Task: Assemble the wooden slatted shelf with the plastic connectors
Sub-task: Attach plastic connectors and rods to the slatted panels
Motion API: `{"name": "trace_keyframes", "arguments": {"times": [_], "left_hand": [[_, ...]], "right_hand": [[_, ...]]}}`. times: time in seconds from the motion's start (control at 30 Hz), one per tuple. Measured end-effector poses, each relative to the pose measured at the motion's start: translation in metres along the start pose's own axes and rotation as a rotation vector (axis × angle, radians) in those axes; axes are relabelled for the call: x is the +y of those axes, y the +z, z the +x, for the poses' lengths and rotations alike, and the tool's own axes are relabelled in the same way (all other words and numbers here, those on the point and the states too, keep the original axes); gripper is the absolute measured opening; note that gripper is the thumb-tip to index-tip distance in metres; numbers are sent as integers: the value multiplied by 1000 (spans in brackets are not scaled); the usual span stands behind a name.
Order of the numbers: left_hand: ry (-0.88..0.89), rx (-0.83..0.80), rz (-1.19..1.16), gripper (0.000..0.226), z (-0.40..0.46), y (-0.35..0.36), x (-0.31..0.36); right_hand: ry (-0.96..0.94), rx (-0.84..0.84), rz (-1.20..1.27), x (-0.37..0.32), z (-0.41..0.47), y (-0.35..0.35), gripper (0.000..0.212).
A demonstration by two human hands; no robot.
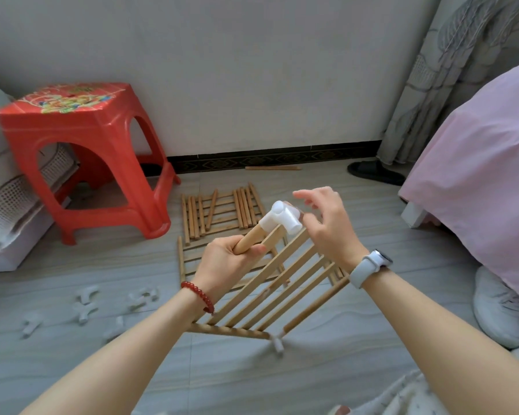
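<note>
Your left hand (pixel 228 259) grips the round end rail of the slatted panel (pixel 270 283), fingers curled tight around the wood just below the white plastic connector (pixel 282 217) seated on its tip. The panel is raised and tilted off the floor (pixel 132 265). Your right hand (pixel 327 226) hovers just beside the connector, fingers spread and loose, holding nothing. Loose connectors (pixel 84 307) lie on the floor at left; more slatted panels and loose rods (pixel 222 214) lie beyond, near the red stool (pixel 81 151).

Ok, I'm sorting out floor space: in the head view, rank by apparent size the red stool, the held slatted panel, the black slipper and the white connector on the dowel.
1. red stool
2. slatted panel
3. black slipper
4. white connector

The slipper lies farther off, so its rank is unsure.
</note>
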State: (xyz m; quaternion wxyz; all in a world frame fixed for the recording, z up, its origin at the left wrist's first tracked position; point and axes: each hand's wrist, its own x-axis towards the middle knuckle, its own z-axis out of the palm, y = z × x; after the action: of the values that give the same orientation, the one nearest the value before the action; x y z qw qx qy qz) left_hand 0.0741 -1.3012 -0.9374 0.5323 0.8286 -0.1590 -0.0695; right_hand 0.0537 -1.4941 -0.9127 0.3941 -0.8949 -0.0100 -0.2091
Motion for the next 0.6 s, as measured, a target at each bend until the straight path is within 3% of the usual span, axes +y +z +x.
{"name": "trace_keyframes", "arguments": {"times": [0.07, 0.13, 0.27, 0.3, 0.37, 0.43, 0.5, 0.6], "left_hand": [[-65, -94, -74, 36, -1, -2, -4], [-143, -178, -80, 27, -1, -8, -8], [-226, -302, 21, 11, -4, -35, -9], [-209, -286, -10, 19, -7, -42, -5], [-186, -175, -220, 34, -13, -52, -2], [-180, -6, -400, 30, -24, -55, 4], [-178, 126, -329, 28, -33, -50, 4], [-212, 328, -30, 39, -46, -41, -11]], "right_hand": [[-46, -173, -204, 8, 0, 5, 47], [-87, -295, -193, 10, -1, 10, 43], [-135, -353, -150, -4, 2, 23, 38], [-156, -369, -175, -10, 3, 28, 37], [-201, -393, -253, -20, 3, 40, 35], [-226, -401, -285, -28, 4, 52, 35], [-259, -414, -318, -36, 5, 64, 34], [-336, -501, -396, -51, -4, 89, 36]]}}
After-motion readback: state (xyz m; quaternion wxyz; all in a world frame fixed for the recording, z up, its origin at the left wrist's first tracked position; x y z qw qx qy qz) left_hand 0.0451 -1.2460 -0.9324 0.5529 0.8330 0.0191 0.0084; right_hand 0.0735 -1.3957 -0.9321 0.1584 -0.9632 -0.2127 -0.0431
